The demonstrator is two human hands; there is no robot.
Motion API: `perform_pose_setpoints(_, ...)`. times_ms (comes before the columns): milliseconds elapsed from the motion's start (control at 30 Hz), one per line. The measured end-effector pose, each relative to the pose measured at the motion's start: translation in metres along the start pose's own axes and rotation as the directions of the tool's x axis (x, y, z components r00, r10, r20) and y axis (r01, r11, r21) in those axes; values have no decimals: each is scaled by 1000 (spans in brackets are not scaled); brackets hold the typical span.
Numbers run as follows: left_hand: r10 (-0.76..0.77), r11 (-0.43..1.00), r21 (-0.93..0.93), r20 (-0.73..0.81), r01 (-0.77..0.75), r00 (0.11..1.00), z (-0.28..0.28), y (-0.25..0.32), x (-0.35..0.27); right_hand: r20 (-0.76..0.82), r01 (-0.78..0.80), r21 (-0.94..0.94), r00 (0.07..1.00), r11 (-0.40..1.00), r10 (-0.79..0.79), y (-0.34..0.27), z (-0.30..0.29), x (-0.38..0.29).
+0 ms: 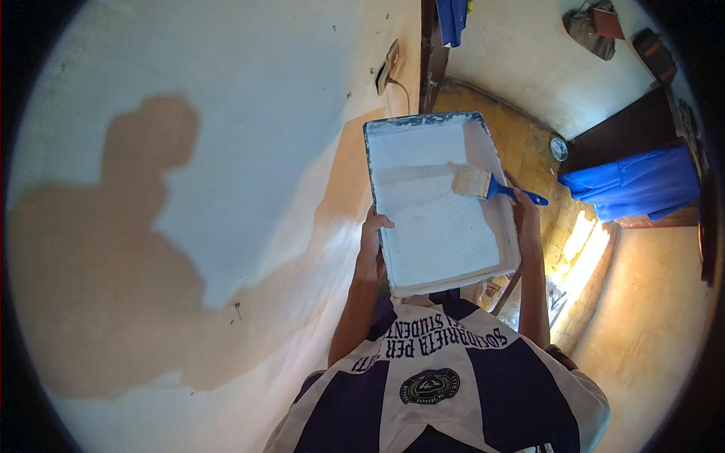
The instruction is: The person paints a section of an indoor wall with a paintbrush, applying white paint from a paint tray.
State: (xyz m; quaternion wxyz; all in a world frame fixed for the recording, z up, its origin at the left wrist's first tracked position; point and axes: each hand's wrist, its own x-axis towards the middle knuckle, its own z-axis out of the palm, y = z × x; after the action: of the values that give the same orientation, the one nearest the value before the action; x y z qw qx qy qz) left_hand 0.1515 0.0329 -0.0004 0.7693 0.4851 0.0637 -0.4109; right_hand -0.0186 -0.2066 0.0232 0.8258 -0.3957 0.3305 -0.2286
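Observation:
A dark-rimmed paint tray (pixel 442 238), coated inside with white paint, is held up in front of my chest. My left hand (pixel 375 229) grips its left edge, with the thumb over the rim. At the tray's right edge, my right hand (pixel 524 206) supports the side and is also at the blue handle of a flat paintbrush (pixel 476 182). The brush lies across the right rim, its pale, paint-covered bristles over the inside of the tray and its handle end sticking out to the right. Fingers under the tray are hidden.
A wall (pixel 255 141) bearing a large shadow stands close on the left, with a wall fitting (pixel 387 67) and wire near the door frame. On the right are a blue cloth (pixel 634 181) over dark furniture and a paint-stained container (pixel 558 149) on the tiled floor (pixel 524 144).

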Motion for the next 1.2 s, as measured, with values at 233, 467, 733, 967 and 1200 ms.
perform_pose_setpoints(233,3,999,-42,34,-2,999,-13,-11,7,28,-9,-273,999,962,18,20,-21,18)
perform_pose_setpoints(467,-11,999,46,54,8,998,-24,-10,16,-11,62,-397,997,916,-72,28,-27,20)
perform_pose_setpoints(733,-66,990,139,192,40,979,-29,-19,21,-25,117,-612,986,782,-167,30,-58,29)
perform_pose_setpoints(967,131,889,373,349,-266,928,-36,-67,42,-49,173,-473,974,864,-222,28,-105,67)
perform_pose_setpoints(1200,278,944,66,361,-322,890,-26,-106,-3,12,56,-535,998,843,-58,33,-97,9)
